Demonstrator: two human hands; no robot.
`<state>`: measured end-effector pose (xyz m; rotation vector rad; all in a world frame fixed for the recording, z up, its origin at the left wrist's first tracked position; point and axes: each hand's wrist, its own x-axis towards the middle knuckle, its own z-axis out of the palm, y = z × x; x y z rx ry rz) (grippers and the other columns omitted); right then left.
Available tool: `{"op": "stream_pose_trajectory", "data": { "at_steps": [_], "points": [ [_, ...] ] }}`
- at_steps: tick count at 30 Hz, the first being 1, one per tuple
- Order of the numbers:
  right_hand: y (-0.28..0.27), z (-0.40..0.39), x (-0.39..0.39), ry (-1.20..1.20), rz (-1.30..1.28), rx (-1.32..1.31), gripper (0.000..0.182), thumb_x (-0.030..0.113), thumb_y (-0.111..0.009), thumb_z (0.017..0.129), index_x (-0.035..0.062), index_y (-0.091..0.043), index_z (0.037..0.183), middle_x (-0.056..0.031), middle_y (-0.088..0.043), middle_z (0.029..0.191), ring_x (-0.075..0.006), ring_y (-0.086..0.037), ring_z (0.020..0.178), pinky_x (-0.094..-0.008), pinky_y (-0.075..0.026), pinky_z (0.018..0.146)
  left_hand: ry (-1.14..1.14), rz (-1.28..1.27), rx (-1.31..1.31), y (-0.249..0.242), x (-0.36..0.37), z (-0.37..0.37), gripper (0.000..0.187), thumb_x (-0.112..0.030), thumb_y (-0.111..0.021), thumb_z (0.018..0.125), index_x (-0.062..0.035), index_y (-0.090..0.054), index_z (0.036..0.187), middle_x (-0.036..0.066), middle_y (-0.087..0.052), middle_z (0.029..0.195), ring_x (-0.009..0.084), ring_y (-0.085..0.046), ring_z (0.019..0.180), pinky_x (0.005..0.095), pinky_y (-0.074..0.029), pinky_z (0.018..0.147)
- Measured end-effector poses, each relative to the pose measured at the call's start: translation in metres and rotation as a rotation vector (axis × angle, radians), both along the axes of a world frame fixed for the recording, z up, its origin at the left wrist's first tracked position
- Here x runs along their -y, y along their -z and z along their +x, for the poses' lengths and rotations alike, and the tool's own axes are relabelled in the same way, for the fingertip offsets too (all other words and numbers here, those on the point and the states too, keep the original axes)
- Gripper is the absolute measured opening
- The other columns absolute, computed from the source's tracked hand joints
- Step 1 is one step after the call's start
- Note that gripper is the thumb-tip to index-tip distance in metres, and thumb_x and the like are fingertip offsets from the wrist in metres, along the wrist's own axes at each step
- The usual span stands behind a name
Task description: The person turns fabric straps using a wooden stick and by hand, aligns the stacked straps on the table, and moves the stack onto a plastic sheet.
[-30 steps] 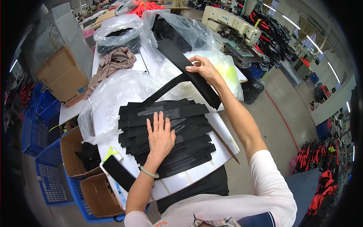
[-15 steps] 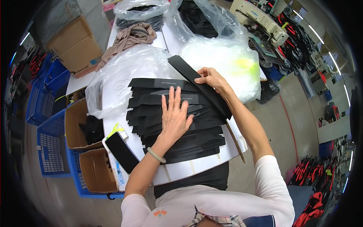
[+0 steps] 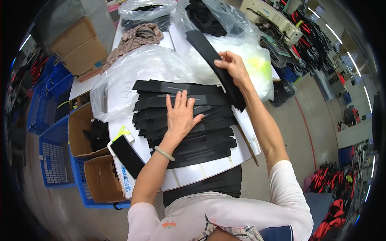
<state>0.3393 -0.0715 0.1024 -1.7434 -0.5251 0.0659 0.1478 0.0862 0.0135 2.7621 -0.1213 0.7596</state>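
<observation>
Overlapping black fabric strips, some with small printed lettering, lie fanned in a pile on the white table. My left hand rests flat over the pile, fingers spread. My right hand pinches a black fabric strip near its middle, thumb on top. That strip slants over the pile's right end, its far end up over the clear plastic bags and its near end close to the table's right edge.
A smartphone lies at the left edge. Clear plastic bags and a checked cloth are behind the pile. Cardboard boxes and blue crates stand left. A thin brown stick juts past the right edge, and a sewing machine stands far right.
My right hand has moved up and slightly right, lifting the strip farther off the pile. The left hand has stayed flat on the strips, shifting slightly left in view.
</observation>
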Motion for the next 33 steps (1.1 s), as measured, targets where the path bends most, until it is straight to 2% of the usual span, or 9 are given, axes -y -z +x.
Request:
{"op": "stream_pose_trajectory", "data": {
  "at_steps": [6,10,18,20,24,28,30,31,33],
  "points": [
    [-0.044,0.051,0.009,0.111,-0.013,0.098,0.034,0.009,-0.072,0.077,-0.0036,-0.065,0.108,-0.0046,-0.066,0.086,-0.011,-0.059,0.079,-0.0237,-0.045,0.073,-0.033,0.008,-0.053,-0.001,0.007,0.001,0.071,-0.045,-0.074,0.072,-0.0027,-0.051,0.125,0.017,-0.046,0.134,0.0336,-0.04,0.126,0.0561,-0.022,0.108],
    [0.066,0.115,0.007,0.232,-0.527,0.243,0.038,0.023,-0.068,0.074,0.0054,-0.068,0.108,-0.0226,-0.067,0.103,-0.036,-0.064,0.1,-0.0407,-0.049,0.089,-0.063,0.122,-0.115,-0.009,0.008,0.0,0.076,-0.05,-0.069,0.076,-0.0003,-0.049,0.129,0.017,-0.044,0.135,0.0369,-0.038,0.127,0.0561,-0.022,0.107],
    [0.058,0.078,0.0,0.439,-0.708,0.751,0.027,0.021,-0.066,0.077,0.0078,-0.07,0.101,-0.0157,-0.067,0.1,-0.0328,-0.061,0.097,-0.0444,-0.048,0.087,-0.071,0.112,-0.04,-0.023,0.004,0.009,0.072,-0.053,-0.059,0.084,-0.002,-0.045,0.134,0.021,-0.041,0.139,0.0394,-0.036,0.129,0.048,-0.034,0.099],
    [0.038,0.048,-0.003,0.289,-0.518,0.967,0.025,0.021,-0.069,0.077,0.0093,-0.07,0.098,-0.0125,-0.065,0.098,-0.0299,-0.059,0.098,-0.0432,-0.047,0.086,-0.101,0.125,-0.08,-0.019,0.004,0.01,0.072,-0.051,-0.058,0.086,0.0007,-0.043,0.134,0.022,-0.041,0.139,0.0393,-0.034,0.131,0.0495,-0.032,0.102],
    [0.047,-0.028,-0.039,-0.311,-0.516,0.86,0.04,0.035,-0.068,0.078,0.0117,-0.067,0.11,-0.0125,-0.066,0.103,-0.0306,-0.059,0.103,-0.0439,-0.043,0.089,-0.151,0.116,-0.009,-0.017,0.017,-0.004,0.072,-0.044,-0.06,0.087,0.0061,-0.039,0.135,0.022,-0.039,0.141,0.0394,-0.031,0.135,0.0526,-0.024,0.109],
    [0.062,-0.042,-0.067,-0.421,-0.664,0.659,0.042,0.024,-0.066,0.077,0.0063,-0.065,0.115,-0.016,-0.064,0.114,-0.0338,-0.058,0.108,-0.0424,-0.043,0.095,-0.098,-0.133,0.177,-0.023,0.034,-0.054,0.055,-0.022,-0.07,0.082,0.0031,-0.049,0.126,0.021,-0.046,0.131,0.0387,-0.039,0.127,0.0487,-0.03,0.104],
    [0.062,-0.034,-0.069,-0.461,-0.627,0.686,0.042,0.02,-0.064,0.076,0.0057,-0.064,0.115,-0.0165,-0.064,0.115,-0.0341,-0.058,0.108,-0.0415,-0.043,0.095,-0.042,-0.365,0.23,-0.021,0.053,-0.1,0.031,-0.005,-0.07,0.076,0.0004,-0.06,0.105,0.017,-0.057,0.102,0.0363,-0.051,0.101,0.0442,-0.04,0.09],
    [0.059,-0.035,-0.064,-0.465,-0.615,0.677,0.042,0.015,-0.062,0.075,0.0061,-0.064,0.116,-0.0164,-0.064,0.116,-0.0337,-0.059,0.108,-0.0397,-0.043,0.097,0.071,-0.529,0.177,-0.014,0.06,-0.122,0.024,-0.002,-0.069,0.076,0.0008,-0.061,0.098,0.014,-0.058,0.089,0.0311,-0.055,0.086,0.0392,-0.046,0.079],
    [0.063,-0.031,-0.056,-0.485,-0.558,0.651,0.041,0.015,-0.063,0.073,0.0073,-0.065,0.112,-0.014,-0.064,0.115,-0.0303,-0.058,0.11,-0.0398,-0.043,0.098,0.075,-1.066,-0.48,-0.006,0.076,-0.172,0.021,-0.011,-0.064,0.087,0.0019,-0.062,0.103,0.01,-0.064,0.09,0.0168,-0.061,0.076,0.0273,-0.05,0.068]
  ]
}}
